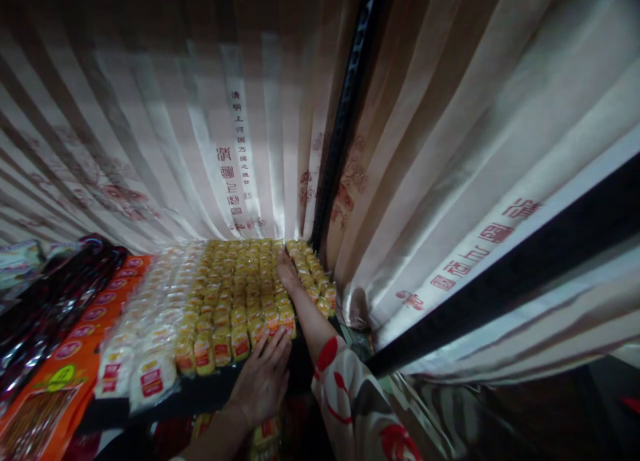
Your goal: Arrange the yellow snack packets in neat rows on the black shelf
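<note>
Rows of small yellow-wrapped packets [220, 341] with red labels stand close together on a dark shelf. My left hand [265, 378] lies at the front edge of these rows, its fingers stretched out flat against the front packets near the right. Farther back, my right hand [287, 271] reaches in between the main block and the rightmost rows of yellow packets [313, 284]. Its fingers look straight and lie along the side of a row, though their tips are dim and partly hidden. Neither hand shows anything gripped in it.
Left of the yellow packets are white-wrapped packets [153, 378], orange bags [80, 354] and dark shiny packages [55, 294]. Pleated printed curtains [200, 114] hang behind and to the right. A black upright post [345, 114] stands at the back corner, and a black bar [500, 268] slants across the right.
</note>
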A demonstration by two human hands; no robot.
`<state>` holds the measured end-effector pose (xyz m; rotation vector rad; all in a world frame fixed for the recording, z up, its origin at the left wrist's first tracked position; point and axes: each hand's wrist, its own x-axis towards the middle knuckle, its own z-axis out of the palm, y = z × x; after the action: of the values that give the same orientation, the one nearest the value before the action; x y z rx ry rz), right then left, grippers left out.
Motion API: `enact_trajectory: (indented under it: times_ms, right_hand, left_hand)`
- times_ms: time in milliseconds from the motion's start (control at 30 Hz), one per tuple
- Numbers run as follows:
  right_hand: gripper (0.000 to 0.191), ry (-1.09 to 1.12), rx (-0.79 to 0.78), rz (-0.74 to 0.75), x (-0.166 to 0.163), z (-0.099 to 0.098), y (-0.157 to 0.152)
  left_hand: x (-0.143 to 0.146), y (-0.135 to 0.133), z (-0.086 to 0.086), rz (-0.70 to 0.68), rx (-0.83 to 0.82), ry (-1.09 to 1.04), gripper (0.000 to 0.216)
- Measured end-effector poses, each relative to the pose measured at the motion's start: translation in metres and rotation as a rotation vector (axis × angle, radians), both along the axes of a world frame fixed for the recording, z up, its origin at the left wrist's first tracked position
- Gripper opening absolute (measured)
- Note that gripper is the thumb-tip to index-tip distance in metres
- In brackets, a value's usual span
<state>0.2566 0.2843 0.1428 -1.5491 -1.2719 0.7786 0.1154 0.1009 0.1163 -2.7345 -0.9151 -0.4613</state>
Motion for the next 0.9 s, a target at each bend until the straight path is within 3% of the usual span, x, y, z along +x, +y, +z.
enact_trajectory:
  times_ms: [133, 267, 367, 467, 567, 700, 900]
  right_hand:
    - [0.056, -0.046, -0.007, -0.080, -0.004, 0.017, -0.003]
    - [0.051, -0.139, 0.162, -0.133, -0.011, 0.031, -0.012]
    - [0.048, -0.170, 0.296, -0.101, -0.012, 0.041, -0.038]
    - [0.042, -0.165, 0.393, -0.127, -0.013, 0.044, -0.082]
    - [0.036, -0.182, 0.426, -0.202, -0.018, 0.033, -0.135]
    - [0.033, -0.251, 0.346, -0.286, -0.022, -0.001, -0.186]
    - [0.042, -0.223, 0.312, -0.163, -0.011, -0.035, -0.199]
  left_hand:
    - [0.001, 0.000, 0.001, 0.015, -0.029, 0.024, 0.044]
    - [0.000, 0.001, 0.002, 0.013, -0.046, 0.011, 0.045]
    - [0.000, 0.000, 0.000, 0.001, -0.041, -0.007, 0.045]
    - [-0.001, 0.000, -0.004, -0.017, -0.025, -0.037, 0.043]
    - [0.000, -0.001, -0.009, -0.020, -0.021, -0.093, 0.040]
    - [-0.001, -0.002, -0.006, -0.051, 0.017, -0.095, 0.042]
    - [-0.003, -0.004, 0.003, -0.021, 0.019, -0.011, 0.047]
